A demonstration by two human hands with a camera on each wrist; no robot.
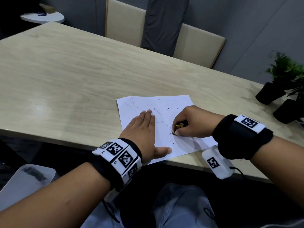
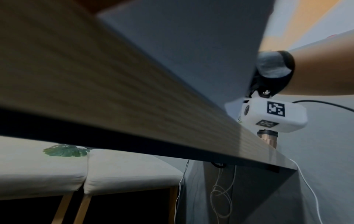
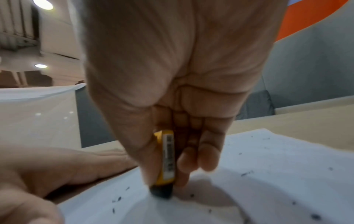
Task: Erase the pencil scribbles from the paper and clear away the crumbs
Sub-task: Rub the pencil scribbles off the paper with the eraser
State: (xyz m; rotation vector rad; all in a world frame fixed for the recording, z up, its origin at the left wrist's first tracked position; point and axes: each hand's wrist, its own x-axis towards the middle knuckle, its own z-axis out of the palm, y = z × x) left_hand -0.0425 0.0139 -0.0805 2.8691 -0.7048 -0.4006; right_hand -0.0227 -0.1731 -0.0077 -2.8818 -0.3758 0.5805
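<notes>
Flat left hand [image 1: 144, 130] pins the paper [image 1: 166, 112]; right hand [image 1: 190, 122] pinches the eraser [image 1: 178, 126], its dark tip half hidden among crumbs [image 1: 171, 141].

An office or meeting room, by the look of it: a long pale wood-grain table [image 1: 69, 66], padded beige chairs [image 1: 125, 22] against grey walls at upper centre, 2 potted plants [image 1: 283, 79] at right, recessed ceiling lights [image 3: 43, 4] upper left.

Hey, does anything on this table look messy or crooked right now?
Yes: dark eraser crumbs are scattered over the paper, which lies askew with its near corner overhanging the table edge.
</notes>
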